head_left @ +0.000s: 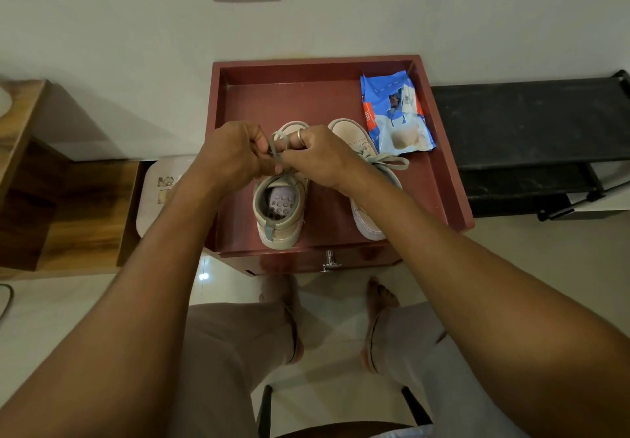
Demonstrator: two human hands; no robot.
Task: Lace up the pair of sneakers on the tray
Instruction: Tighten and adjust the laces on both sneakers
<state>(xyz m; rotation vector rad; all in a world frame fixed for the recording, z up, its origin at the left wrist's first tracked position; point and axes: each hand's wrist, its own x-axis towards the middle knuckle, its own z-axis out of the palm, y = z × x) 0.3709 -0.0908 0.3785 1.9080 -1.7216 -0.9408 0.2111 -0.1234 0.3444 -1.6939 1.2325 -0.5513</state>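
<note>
Two small beige sneakers stand side by side on a dark red tray (pixel 306 100), toes pointing away from me. Over the left sneaker (pixel 278 214), my left hand (pixel 235 154) and my right hand (pixel 320 158) meet above its tongue. Both pinch its grey lace (pixel 276 146), which loops up between my fingers. The right sneaker (pixel 361 144) is partly covered by my right forearm; its lace (pixel 392 163) lies in a tied bow across its top. The front half of the left sneaker is hidden by my hands.
A torn blue and white packet (pixel 397 113) lies in the tray's far right corner. The tray tops a red cabinet with a metal knob (pixel 330 260). A black bench (pixel 528 123) stands right, a wooden table (pixel 51 181) left. My bare feet rest on the floor below.
</note>
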